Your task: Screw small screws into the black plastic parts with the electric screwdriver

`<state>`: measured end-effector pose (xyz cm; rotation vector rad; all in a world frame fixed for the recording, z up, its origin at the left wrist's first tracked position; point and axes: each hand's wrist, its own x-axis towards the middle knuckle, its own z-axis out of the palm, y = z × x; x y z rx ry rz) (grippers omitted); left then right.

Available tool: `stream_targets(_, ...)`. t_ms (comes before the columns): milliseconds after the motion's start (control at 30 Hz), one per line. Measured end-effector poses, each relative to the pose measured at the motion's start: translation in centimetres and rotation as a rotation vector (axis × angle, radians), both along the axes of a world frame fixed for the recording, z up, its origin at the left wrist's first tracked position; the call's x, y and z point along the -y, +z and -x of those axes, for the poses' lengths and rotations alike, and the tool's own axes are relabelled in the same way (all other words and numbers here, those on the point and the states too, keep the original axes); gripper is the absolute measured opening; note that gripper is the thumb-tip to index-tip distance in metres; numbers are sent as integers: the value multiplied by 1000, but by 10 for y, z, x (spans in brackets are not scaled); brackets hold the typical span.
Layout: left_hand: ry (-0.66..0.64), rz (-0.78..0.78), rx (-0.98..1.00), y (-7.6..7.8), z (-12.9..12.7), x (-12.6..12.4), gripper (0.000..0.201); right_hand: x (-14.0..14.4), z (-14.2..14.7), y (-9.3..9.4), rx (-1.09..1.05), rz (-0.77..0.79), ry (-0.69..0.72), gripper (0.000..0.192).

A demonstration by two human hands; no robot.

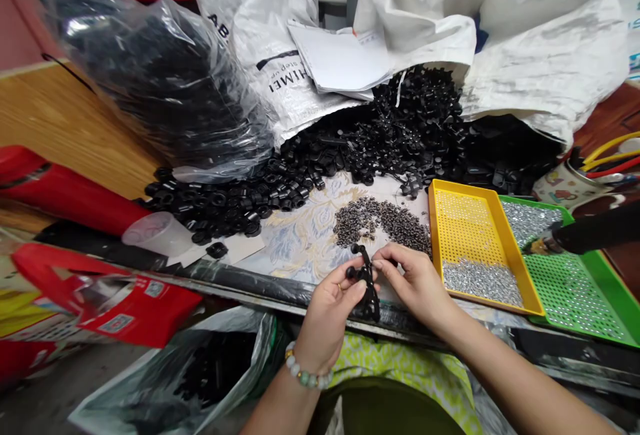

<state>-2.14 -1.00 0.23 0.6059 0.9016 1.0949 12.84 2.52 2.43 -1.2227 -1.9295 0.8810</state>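
My left hand (333, 305) grips a black plastic part (369, 291), a narrow piece with round knobs along it, over the table's front edge. From the right side, my right hand (410, 281) pinches at the same part near its upper end. Whether its fingertips hold the part itself or some small piece against it is hidden. Just beyond both hands lies a pile of small dark metal pieces (375, 218) on the patterned cloth (295, 241). Close to my right forearm is a yellow tray (435, 235) with small silvery pins gathered at its near end.
A green tray (607, 288) with silvery pieces sits right, under a dark tool (595, 231). Heaps of black plastic parts (420, 128) spill from white sacks (540, 48) behind. At left stand a clear cup (157, 235) and black rings (235, 201); below, an open plastic bag (150, 381).
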Motion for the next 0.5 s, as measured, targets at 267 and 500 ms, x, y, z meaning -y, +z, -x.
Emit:
stream_targets(267, 19, 42, 22, 0, -5, 1, 37, 1, -2, -5, -11, -79, 9, 17)
stream_targets(500, 94, 85, -19, 1, -2, -5, 39, -36, -42, -7, 275, -292, -199, 15)
